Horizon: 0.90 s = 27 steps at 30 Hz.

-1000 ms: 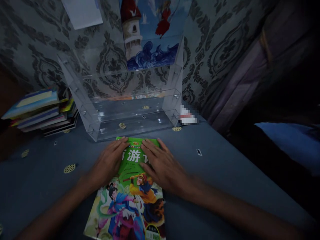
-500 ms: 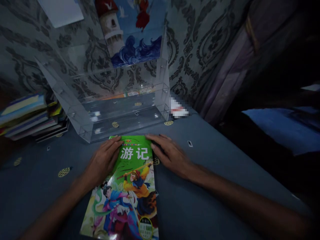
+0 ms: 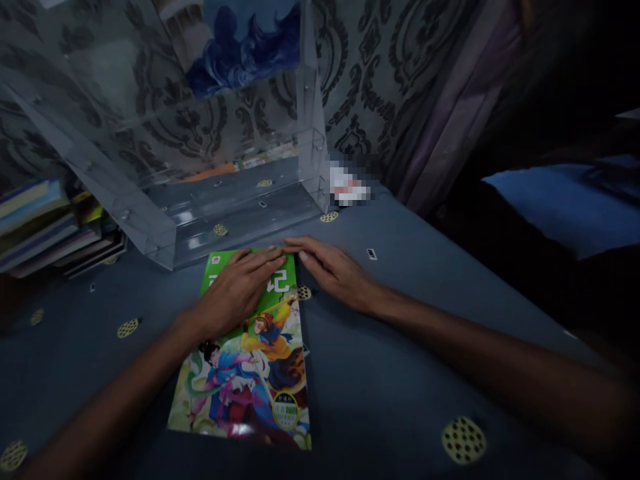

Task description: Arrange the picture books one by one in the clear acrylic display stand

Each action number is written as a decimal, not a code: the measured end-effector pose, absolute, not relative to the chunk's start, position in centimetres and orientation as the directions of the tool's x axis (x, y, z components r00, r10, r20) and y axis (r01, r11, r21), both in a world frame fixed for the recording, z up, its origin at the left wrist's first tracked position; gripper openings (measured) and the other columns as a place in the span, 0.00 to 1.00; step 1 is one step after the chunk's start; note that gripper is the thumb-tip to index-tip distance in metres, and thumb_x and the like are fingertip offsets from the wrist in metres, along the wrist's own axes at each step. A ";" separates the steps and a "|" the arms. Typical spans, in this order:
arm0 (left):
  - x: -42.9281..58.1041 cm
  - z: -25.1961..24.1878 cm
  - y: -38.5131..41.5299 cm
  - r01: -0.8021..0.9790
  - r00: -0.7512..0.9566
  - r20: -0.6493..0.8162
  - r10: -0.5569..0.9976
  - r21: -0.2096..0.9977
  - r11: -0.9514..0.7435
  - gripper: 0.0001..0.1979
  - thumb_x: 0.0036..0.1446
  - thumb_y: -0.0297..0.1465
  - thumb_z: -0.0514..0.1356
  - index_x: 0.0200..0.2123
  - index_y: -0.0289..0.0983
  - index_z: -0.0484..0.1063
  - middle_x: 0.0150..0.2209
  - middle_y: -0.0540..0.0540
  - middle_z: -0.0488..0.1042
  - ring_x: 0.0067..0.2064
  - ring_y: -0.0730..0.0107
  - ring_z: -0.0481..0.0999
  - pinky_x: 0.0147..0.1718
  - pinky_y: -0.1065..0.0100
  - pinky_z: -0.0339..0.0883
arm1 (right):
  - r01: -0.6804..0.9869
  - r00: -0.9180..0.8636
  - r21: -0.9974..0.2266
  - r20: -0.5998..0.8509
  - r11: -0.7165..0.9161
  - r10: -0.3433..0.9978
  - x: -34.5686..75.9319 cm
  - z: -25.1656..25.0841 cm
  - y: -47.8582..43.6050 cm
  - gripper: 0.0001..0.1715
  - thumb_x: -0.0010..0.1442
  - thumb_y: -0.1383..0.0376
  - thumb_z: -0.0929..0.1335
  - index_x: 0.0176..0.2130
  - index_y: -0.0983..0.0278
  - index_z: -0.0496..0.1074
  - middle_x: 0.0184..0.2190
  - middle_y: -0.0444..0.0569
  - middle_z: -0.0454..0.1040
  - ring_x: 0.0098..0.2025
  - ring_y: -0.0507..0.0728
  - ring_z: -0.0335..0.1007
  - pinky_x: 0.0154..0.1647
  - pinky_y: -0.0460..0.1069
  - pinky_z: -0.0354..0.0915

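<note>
My open left grip (image 3: 237, 290) lies on the book (image 3: 250, 380); I should press evenly, open right grip (image 3: 336, 272) steadying its one-o'clock corner.

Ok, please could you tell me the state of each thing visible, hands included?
Green book: closed, lying front cover up, title partly hidden.
Left hand: open, laid across the cover.
Right hand: open, fingers at the book's top right corner.
Clear rack: standing on the table.
Book stack: piled, edges uneven.
Curtain: hanging in folds.
</note>
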<state>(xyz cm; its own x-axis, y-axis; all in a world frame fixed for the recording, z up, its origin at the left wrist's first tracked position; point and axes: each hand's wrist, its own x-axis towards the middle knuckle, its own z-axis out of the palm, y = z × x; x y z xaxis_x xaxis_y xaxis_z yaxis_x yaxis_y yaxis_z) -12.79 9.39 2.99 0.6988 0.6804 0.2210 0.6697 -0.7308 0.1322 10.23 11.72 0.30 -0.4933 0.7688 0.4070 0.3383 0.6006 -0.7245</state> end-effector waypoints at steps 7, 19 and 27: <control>-12.4 3.0 8.8 0.628 0.726 0.214 0.653 0.178 -0.757 0.23 0.69 0.25 0.46 0.65 0.44 0.61 0.63 0.43 0.68 0.64 0.61 0.66 0.61 0.48 0.59 | 0.311 -0.507 -0.747 0.393 0.588 0.767 10.3 0.1 11.8 0.21 0.69 0.67 0.58 0.58 0.61 0.66 0.53 0.51 0.76 0.56 0.57 0.73 0.57 0.58 0.68; -12.0 3.6 6.0 0.548 0.793 0.142 0.592 0.260 -0.795 0.23 0.69 0.25 0.47 0.63 0.42 0.65 0.62 0.45 0.69 0.66 0.61 0.64 0.65 0.50 0.54 | 0.326 -0.512 -0.718 0.413 0.615 0.753 10.2 -0.2 11.8 0.21 0.68 0.67 0.59 0.57 0.62 0.69 0.53 0.51 0.76 0.56 0.58 0.72 0.58 0.58 0.67; -12.0 4.1 3.2 0.488 0.835 0.129 0.534 0.272 -0.829 0.23 0.68 0.24 0.47 0.63 0.41 0.63 0.63 0.46 0.68 0.67 0.62 0.61 0.66 0.50 0.53 | 0.334 -0.515 -0.711 0.412 0.619 0.752 10.1 -0.3 11.7 0.21 0.66 0.68 0.60 0.57 0.61 0.69 0.54 0.50 0.76 0.56 0.59 0.72 0.57 0.58 0.68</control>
